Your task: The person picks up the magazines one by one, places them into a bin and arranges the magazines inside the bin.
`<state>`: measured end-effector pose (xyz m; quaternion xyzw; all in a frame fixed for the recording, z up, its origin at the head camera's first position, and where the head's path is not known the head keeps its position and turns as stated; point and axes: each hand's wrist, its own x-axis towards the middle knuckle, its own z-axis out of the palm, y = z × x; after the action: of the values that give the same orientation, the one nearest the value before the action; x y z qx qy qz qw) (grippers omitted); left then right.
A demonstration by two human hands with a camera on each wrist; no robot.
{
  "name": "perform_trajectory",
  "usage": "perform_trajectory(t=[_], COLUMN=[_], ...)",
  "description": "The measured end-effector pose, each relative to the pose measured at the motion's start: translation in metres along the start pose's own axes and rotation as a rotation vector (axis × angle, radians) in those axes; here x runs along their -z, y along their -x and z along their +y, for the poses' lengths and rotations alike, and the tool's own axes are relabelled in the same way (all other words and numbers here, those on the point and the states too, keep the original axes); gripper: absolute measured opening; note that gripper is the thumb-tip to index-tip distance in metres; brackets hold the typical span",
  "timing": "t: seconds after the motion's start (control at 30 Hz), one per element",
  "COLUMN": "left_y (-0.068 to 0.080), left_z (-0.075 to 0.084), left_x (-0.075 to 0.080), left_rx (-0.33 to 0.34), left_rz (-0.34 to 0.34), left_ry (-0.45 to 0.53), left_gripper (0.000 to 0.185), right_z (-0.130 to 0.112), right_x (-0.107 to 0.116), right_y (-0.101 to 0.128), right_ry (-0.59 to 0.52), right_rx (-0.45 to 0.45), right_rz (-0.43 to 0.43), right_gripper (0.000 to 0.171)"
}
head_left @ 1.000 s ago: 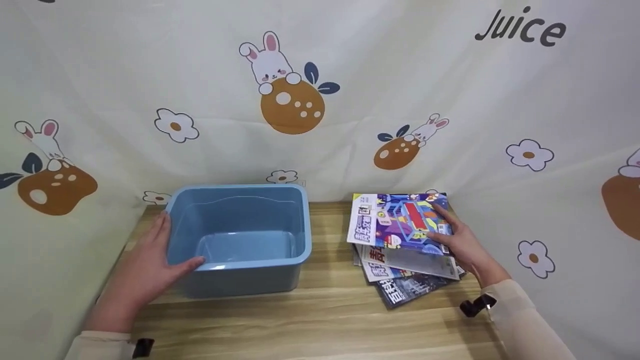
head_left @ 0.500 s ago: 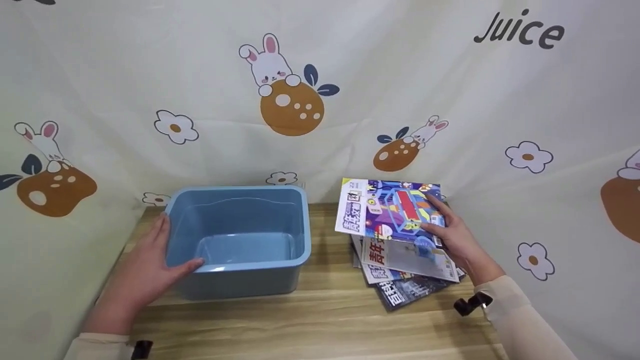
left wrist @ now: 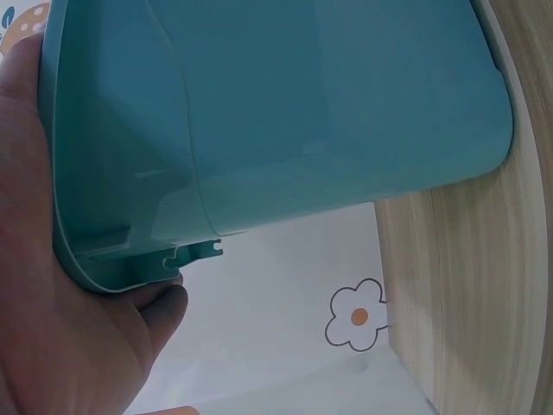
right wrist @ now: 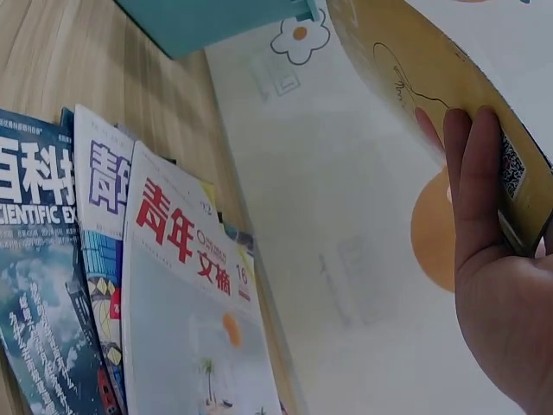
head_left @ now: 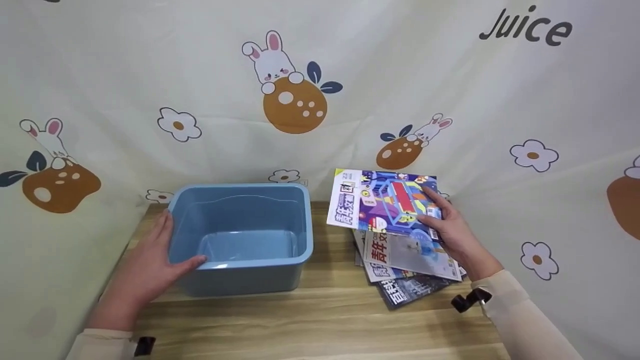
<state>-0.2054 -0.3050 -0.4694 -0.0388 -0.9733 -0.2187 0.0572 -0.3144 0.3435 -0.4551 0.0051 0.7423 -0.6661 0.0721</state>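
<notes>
The right hand [head_left: 452,232] pinches the right edge of a colourful magazine [head_left: 382,202], thumb on the glossy cover and fingers [right wrist: 479,186] curled under the back, which shows yellow-brown in the right wrist view. The magazine is lifted clear, tilted, above a fanned stack of magazines [head_left: 407,267] lying flat on the table. The top one of the stack has a pale cover with red characters [right wrist: 186,238]; a dark science title [right wrist: 39,259] sticks out at the bottom. All are thin, flat and shiny.

The left hand [head_left: 145,267] rests against the left side of a blue plastic bin [head_left: 240,235], fingers fairly straight along the wall and the thumb hooked over the front rim (the left wrist view shows the palm pressed to the rim's underside [left wrist: 130,264]). The bin is rectangular with rounded corners, smooth, its inside bare, and it stands well to the left of the stack.

Both stand on a wooden table [head_left: 320,320] with pale, streaky grain. Behind and to either side hangs a cream cloth backdrop [head_left: 150,65] printed with rabbits, flowers and the word "Juice".
</notes>
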Motion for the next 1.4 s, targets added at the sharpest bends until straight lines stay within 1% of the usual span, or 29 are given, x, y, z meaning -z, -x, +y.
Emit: perform_trajectory(t=[0.2, 0.37, 0.63, 0.83, 1.07, 1.2, 1.4], left_y=[0.002, 0.000, -0.001, 0.000, 0.001, 0.001, 0.000], left_z=[0.001, 0.002, 0.000, -0.001, -0.002, -0.002, -0.003], left_x=[0.001, 0.001, 0.002, 0.001, 0.000, 0.000, -0.001], left_rx=[0.004, 0.004, -0.020, -0.024, -0.031, -0.033, -0.027], left_rz=[0.006, 0.004, 0.018, 0.010, 0.010, 0.013, 0.015], left_ry=[0.004, 0.009, 0.012, -0.011, -0.030, -0.030, -0.021], left_gripper=[0.136, 0.136, 0.135, 0.134, 0.134, 0.135, 0.135], right_z=[-0.005, -0.013, -0.024, -0.029, -0.036, -0.043, -0.052], right_x=[-0.006, -0.015, -0.030, -0.043, -0.056, -0.065, -0.084], right_y=[-0.001, -0.002, -0.004, -0.004, -0.006, -0.006, -0.007], right_ry=[-0.022, -0.023, -0.049, -0.056, -0.067, -0.071, -0.061], right_rx=[0.010, 0.035, 0.009, 0.006, 0.031, 0.019, 0.033], right_rz=[-0.029, -0.031, -0.071, -0.086, -0.143, -0.142, -0.157], right_gripper=[0.093, 0.091, 0.091, 0.087, 0.086, 0.085, 0.084])
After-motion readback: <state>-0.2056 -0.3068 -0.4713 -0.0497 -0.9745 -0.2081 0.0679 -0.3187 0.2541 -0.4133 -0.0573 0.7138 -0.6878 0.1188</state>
